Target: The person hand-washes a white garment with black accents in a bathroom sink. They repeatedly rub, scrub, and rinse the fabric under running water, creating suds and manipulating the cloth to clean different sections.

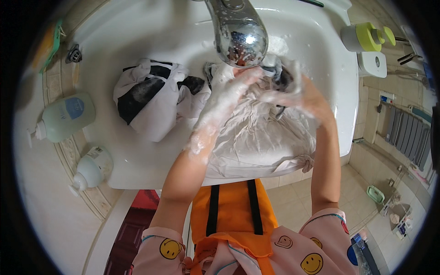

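Soap suds coat my left hand (235,84), which lies on a bunched, wet off-white garment (261,137) in the sink. The chrome faucet (242,37) hides some of its fingers, so its grip is unclear. My right hand (295,98), blurred and sudsy, is at the same cloth beside a dark part (283,79). Its thumb and a finger look spread, but whether cloth is pinched between them cannot be made out. Creases run from the hands down the garment, which drapes over the sink's front rim. Left of my left forearm sits a crumpled white-and-black garment (147,99).
The white sink basin (323,134) surrounds the cloth. Along its left edge are a pale green pump bottle (68,117), another pump bottle (94,166) and a drain stopper (74,54). At right stand a grey-and-lime pump bottle (359,37) and a white box (372,64).
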`<state>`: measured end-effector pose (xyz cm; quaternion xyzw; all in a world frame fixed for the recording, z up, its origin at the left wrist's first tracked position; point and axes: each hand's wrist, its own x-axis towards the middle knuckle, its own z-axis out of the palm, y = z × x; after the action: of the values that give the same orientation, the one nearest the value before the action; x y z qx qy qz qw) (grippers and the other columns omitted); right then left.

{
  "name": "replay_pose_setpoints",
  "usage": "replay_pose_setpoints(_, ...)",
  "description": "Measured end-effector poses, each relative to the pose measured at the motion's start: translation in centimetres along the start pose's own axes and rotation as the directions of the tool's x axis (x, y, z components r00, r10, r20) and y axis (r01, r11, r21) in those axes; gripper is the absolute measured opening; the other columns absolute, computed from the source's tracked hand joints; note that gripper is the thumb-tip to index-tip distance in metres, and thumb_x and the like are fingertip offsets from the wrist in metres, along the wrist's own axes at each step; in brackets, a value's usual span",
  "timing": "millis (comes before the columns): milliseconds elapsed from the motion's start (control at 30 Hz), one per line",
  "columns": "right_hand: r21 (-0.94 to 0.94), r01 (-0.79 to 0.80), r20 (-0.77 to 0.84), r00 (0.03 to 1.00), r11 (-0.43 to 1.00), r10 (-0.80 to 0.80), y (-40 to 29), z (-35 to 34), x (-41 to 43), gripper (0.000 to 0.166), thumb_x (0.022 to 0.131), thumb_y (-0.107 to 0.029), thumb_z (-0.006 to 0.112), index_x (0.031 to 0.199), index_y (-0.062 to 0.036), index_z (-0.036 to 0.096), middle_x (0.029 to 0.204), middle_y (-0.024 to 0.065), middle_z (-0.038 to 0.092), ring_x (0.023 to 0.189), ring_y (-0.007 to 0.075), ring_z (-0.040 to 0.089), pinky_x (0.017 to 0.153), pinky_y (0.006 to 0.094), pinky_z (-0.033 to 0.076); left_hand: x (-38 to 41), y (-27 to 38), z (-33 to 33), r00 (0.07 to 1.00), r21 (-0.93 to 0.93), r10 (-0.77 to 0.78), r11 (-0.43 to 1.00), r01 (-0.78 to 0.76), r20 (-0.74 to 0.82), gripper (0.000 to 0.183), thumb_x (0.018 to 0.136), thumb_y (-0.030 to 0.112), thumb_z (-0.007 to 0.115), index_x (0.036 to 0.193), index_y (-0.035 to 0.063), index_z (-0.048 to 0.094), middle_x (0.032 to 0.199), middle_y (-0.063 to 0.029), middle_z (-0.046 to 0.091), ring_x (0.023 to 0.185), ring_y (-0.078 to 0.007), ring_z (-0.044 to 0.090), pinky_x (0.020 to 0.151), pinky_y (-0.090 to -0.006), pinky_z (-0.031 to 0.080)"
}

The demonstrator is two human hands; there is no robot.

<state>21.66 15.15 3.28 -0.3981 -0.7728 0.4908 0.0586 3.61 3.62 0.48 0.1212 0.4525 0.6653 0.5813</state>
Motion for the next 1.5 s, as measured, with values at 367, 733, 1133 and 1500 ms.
replay_pose_setpoints(367,0.945,0.11,-0.052,0.98,0.308,-0.192,0.3,-3.4,-0.8,0.039,0.095,-0.043,0.05,0.095,-0.0044,0.051,0.092,0.011,0.053,0.099,0.0361,0.063,0.095,0.0514,0.048,1.1,0.6,-2.2,0.925,0.826,-0.15,0.515,-0.228,0.348,0.035,0.087,0.026,0.062,0.115,0.0035,0.066,0.104,-0.0068,0.068,0.107,-0.02,0.062,0.111,-0.0402,0.034)
replay_pose_setpoints(733,0.328,-0.115,0.107,0.991,0.938,0.084,0.2,-1.5,-0.5,0.071,0.074,-0.049,0.078,0.124,-0.0051,0.055,0.117,0.0143,0.063,0.104,0.0246,0.063,0.091,0.0358,0.054,-0.6,0.4,-2.6,0.99,-0.021,0.133,0.991,-0.134,-0.039,0.043,0.096,0.022,0.054,0.131,-0.0034,0.053,0.131,-0.0105,0.057,0.126,-0.0179,0.05,0.11,-0.0303,0.033)
replay_pose_setpoints(1133,-0.389,0.563,-0.217,0.713,0.729,-0.666,-7.4,11.2,-1.2,0.015,0.072,-0.018,0.069,0.082,-0.0073,0.066,0.069,0.0082,0.063,0.06,0.0225,0.063,0.057,0.039,0.052,0.8,-5.2,-4.1,0.924,-0.634,-0.038,0.717,0.291,0.38,0.026,0.101,0.029,0.047,0.109,0.0055,0.054,0.076,0.0035,0.042,0.075,-0.0122,0.047,0.069,-0.0302,0.045)
replay_pose_setpoints(1500,-0.687,0.372,-0.042,0.837,0.624,-0.545,-6.1,13.2,0.8,0.016,0.063,-0.016,0.07,0.077,-0.0091,0.065,0.075,0.0109,0.065,0.065,0.0238,0.063,0.065,0.0429,0.048,-0.1,-4.1,-3.2,0.994,-0.506,-0.038,0.858,0.087,0.105,0.018,0.099,0.029,0.049,0.102,0.0117,0.055,0.087,0.001,0.052,0.086,-0.0132,0.053,0.079,-0.031,0.046)
